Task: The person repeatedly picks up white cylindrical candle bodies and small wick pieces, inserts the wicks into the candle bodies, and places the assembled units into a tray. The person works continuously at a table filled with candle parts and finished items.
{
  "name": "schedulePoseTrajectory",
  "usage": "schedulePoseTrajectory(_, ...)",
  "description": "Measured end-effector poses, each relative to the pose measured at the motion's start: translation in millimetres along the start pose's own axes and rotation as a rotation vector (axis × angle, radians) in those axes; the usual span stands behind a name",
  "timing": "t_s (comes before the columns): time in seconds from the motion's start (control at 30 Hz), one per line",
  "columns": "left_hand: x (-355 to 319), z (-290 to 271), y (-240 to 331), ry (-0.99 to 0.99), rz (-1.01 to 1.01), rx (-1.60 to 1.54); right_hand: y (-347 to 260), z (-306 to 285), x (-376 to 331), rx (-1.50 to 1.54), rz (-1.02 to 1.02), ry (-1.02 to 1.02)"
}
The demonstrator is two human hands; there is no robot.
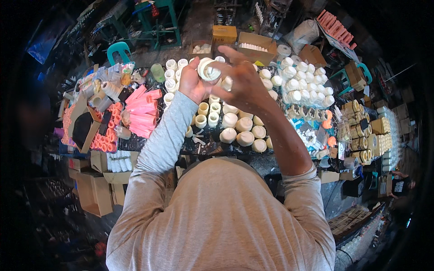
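My left hand (193, 85) is closed around a round, hollow white cup-shaped piece (209, 70), its open end facing me with something pale inside. Close against its right side is my right hand (239, 79), blurred by motion, fingers spread apart; whether they touch the cup is unclear. Below my hands, several hollow cream cups (213, 119) stand upright on the dark table. Beside them on the right are solid cream cylinders (245, 138) that look like candles. More white hollow cups (170, 74) stand in rows beyond my left forearm.
Pink tubes (142, 113) lie piled on the left, near an open cardboard box (86, 124). White capped pieces (298, 86) are massed on the right. Small white scraps (198, 139) lie near the table's front edge. Cardboard boxes (257, 43) and a teal chair (119, 52) stand beyond.
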State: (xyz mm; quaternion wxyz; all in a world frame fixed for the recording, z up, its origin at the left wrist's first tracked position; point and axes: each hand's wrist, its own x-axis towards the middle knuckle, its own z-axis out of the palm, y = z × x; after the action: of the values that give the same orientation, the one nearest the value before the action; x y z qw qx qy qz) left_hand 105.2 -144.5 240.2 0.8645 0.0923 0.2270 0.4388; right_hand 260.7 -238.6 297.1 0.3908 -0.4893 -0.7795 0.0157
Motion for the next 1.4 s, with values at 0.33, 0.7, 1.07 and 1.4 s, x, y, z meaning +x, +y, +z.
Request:
schedulePoseTrajectory(0.33, 17.2, -104.3, -48.6, 0.074, -0.076, -0.083, 25.9, 46.8, -30.6, 0.133, 0.334, -0.274)
schedulePoseTrajectory(0.7, -3.5, -201.0, -61.4, 0.2, -0.279, 0.013, 65.1, 119.5, -30.6, 0.153, 0.491, -0.482)
schedulePoseTrajectory(1.07, -4.9, -235.8, -3.7, 0.34, -0.162, 0.11, 124.0, 215.1, 0.3, 0.141, 0.671, -0.445)
schedulePoseTrajectory(1.4, -44.6, -236.8, 19.0, 0.403, -0.258, 0.398, 152.9, 284.3, -30.5, -0.027, 0.616, -0.514)
